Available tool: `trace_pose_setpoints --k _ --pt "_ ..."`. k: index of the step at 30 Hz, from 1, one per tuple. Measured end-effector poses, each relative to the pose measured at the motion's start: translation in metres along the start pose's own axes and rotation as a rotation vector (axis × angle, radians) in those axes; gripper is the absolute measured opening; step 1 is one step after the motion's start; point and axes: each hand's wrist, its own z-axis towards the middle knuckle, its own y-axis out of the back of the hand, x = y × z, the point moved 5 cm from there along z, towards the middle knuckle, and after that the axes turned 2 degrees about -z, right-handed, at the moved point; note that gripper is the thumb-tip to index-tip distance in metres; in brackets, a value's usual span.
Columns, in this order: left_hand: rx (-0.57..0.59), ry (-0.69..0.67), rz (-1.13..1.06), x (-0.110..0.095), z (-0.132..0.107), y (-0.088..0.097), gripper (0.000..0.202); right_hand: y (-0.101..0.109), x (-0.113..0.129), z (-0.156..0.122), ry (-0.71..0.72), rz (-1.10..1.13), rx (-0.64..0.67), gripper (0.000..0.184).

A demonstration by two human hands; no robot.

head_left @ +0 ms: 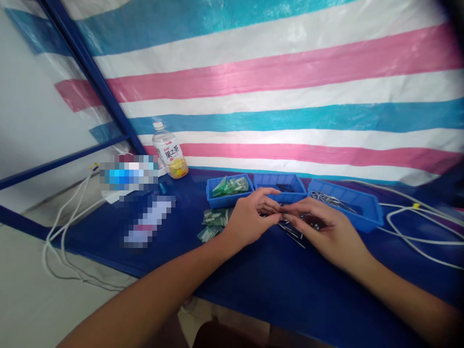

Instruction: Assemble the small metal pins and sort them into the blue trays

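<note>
My left hand (pixel 252 216) and my right hand (pixel 324 226) meet fingertip to fingertip above the blue table. Thumb and fingers of each are pinched together, and whatever lies between them is too small or hidden to make out. Under and behind the fingers lies a loose pile of thin dark and silvery sticks (pixel 294 235), partly covered by my hands. Beside my left wrist are small clear-and-green packets (pixel 213 223) on the table. Just beyond my right hand stands a blue bin (pixel 366 212) with slim metallic pieces (pixel 335 200) in it.
Behind my hands stand a blue bin (pixel 219 200) of green packets and another blue bin (pixel 263 180) with a few dark pieces. A drink bottle (pixel 170 152) stands at the back left. White cables (pixel 406 234) lie at the right. Blurred items are on the left.
</note>
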Motion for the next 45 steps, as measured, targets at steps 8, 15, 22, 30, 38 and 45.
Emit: trace_pose_setpoints --k 8,15,22,30,38,45 --pt "-0.032 -0.115 -0.028 -0.006 -0.001 -0.001 0.06 0.002 -0.009 0.002 -0.047 -0.081 -0.021 0.022" --pt "0.029 -0.119 -0.09 -0.01 -0.002 -0.004 0.072 0.0 -0.013 0.002 -0.067 -0.049 0.011 0.02" --pt "0.032 -0.05 0.05 -0.015 -0.003 0.002 0.072 -0.001 -0.013 0.002 -0.066 -0.031 0.043 0.02" --pt "-0.014 -0.054 0.035 -0.013 -0.002 0.003 0.071 -0.004 -0.008 0.001 -0.098 0.069 0.057 0.024" --pt "-0.021 -0.035 0.045 -0.01 -0.001 0.004 0.073 -0.007 -0.007 0.0 -0.12 0.113 0.061 0.028" --pt "-0.054 -0.078 0.172 -0.013 0.0 0.005 0.052 -0.002 -0.02 0.005 -0.306 0.249 -0.035 0.038"
